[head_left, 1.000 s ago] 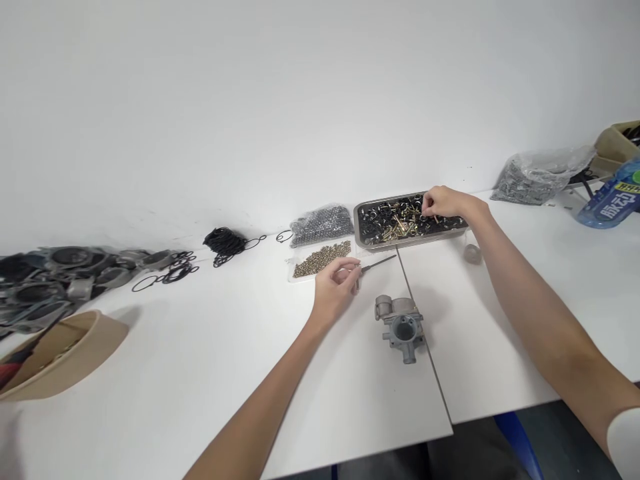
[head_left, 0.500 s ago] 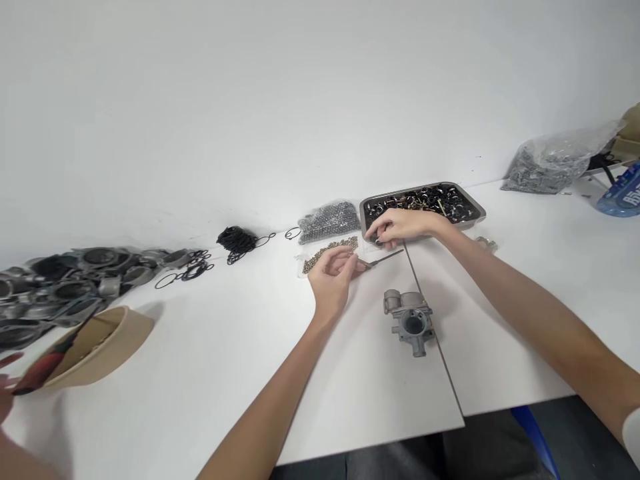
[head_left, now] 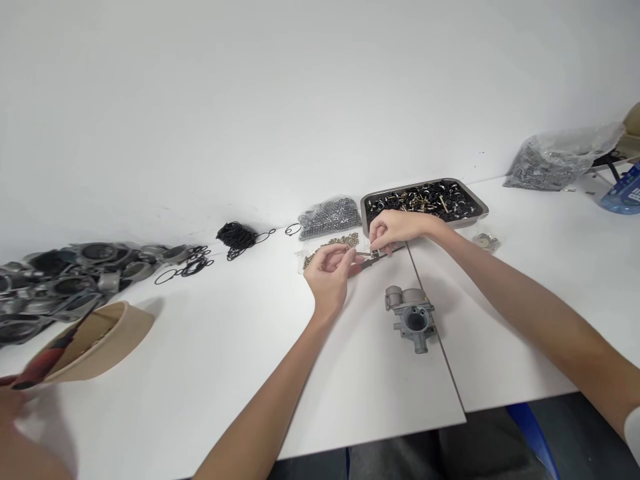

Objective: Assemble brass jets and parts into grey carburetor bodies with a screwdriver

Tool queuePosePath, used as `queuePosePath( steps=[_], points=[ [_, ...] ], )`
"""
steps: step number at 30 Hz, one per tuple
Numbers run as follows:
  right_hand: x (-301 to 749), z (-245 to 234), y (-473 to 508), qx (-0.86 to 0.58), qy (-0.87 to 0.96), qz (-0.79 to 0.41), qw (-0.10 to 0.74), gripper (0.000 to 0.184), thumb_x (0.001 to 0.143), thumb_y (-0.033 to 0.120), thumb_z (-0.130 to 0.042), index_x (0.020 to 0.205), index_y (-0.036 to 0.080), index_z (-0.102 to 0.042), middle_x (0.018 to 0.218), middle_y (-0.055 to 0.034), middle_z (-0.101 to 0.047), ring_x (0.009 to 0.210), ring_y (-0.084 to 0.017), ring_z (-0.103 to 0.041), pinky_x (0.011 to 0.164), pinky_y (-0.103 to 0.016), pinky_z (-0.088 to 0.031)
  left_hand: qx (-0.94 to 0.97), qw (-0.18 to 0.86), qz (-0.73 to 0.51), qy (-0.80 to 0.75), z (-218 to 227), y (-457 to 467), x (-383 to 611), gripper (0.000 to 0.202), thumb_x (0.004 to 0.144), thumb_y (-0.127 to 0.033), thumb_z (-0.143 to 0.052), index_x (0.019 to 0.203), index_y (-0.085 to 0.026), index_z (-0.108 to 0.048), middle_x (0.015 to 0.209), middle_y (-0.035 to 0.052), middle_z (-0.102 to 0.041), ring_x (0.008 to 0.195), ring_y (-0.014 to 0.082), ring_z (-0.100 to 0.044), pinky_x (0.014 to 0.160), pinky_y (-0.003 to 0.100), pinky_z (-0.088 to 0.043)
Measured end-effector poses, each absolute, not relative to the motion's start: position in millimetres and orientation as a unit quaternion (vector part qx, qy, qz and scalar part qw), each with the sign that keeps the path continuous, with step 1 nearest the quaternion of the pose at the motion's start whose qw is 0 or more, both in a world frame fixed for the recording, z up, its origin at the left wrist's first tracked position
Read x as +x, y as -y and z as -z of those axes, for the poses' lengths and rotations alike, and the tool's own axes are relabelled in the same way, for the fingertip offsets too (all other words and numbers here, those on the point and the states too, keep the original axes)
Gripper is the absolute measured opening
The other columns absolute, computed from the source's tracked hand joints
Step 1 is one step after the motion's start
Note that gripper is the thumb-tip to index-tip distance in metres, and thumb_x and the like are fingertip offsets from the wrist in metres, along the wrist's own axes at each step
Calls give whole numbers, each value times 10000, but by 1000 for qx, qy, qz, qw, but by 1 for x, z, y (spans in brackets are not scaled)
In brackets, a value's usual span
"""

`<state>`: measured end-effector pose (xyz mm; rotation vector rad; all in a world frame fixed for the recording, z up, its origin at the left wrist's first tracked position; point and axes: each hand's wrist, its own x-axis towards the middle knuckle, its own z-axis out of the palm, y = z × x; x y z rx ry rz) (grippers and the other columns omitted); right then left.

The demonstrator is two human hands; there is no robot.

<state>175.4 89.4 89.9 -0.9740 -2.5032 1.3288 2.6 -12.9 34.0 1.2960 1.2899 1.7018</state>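
My left hand (head_left: 327, 277) is closed, its thumb and fingertips pinching a thin brass-coloured piece (head_left: 367, 254), too small to name surely. Just right of it, my right hand (head_left: 393, 230) pinches a small black part (head_left: 376, 253), mostly hidden by the fingers. The two pieces are close together; whether they touch I cannot tell. Below my left fingertips is a red-handled screwdriver (head_left: 356, 269), its dark shaft pointing right; it seems to lie on the table. Nearer me a grey metal carburetor body (head_left: 416, 319) stands by the table seam, touched by neither hand.
Behind my hands are a metal tray (head_left: 479, 217) of small black and brass parts, a bag of metal pieces (head_left: 330, 219) and small brass parts (head_left: 345, 241). Black rubber rings (head_left: 236, 237) and metal castings (head_left: 75, 287) lie left. Another person's hand (head_left: 20, 413) holds a screwdriver (head_left: 45, 363) over a tan bowl (head_left: 125, 340).
My right hand has come from the tray's front edge toward my left fingertips, bringing the small black part. My left hand has shifted slightly left, showing more of the screwdriver's red handle.
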Motion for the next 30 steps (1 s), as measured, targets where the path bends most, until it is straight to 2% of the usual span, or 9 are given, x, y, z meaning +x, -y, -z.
queuePosePath(
  steps=[4,8,14,23,27,30],
  points=[
    [176,-92,-87,-340,836,-427,49,204,833,335,-614,776,140,-601,669,-46,-676,561,-106,-592,514,-224,-369,491,292,-663,-484,-36,13,4,212,759,-284,-714,860,-140,-597,659,18,-698,643,174,-717,645,289,-605],
    [174,-95,-80,-336,849,-408,29,223,849,300,-563,684,155,-524,661,-29,-649,541,-93,-563,500,-227,-340,483,282,-680,-474,-37,13,4,219,733,-284,-733,826,-137,-601,634,13,-688,611,179,-711,611,288,-602],
    [170,-91,-78,-338,862,-379,14,269,846,319,-554,637,150,-544,582,-20,-597,492,-97,-503,493,-249,-340,483,309,-679,-459,-33,14,4,230,726,-294,-743,840,-150,-604,611,1,-679,537,172,-685,559,301,-598],
    [161,-85,-77,-289,859,-420,44,310,876,319,-519,626,143,-568,561,-11,-567,480,-86,-492,498,-236,-368,499,335,-649,-466,-26,11,2,280,704,-327,-767,855,-154,-606,564,-4,-665,494,162,-656,495,274,-569],
    [158,-87,-75,-294,836,-456,83,313,879,289,-519,602,146,-553,520,9,-513,431,-69,-427,435,-227,-306,530,330,-629,-462,-23,10,1,263,709,-330,-765,835,-153,-617,555,-15,-638,497,137,-637,500,246,-538],
    [155,-92,-70,-323,800,-495,103,310,865,252,-537,574,146,-525,498,22,-465,411,-56,-367,408,-220,-260,557,307,-625,-453,-22,8,1,236,715,-321,-761,827,-147,-647,659,2,-645,510,113,-620,496,238,-521]
  ],
)
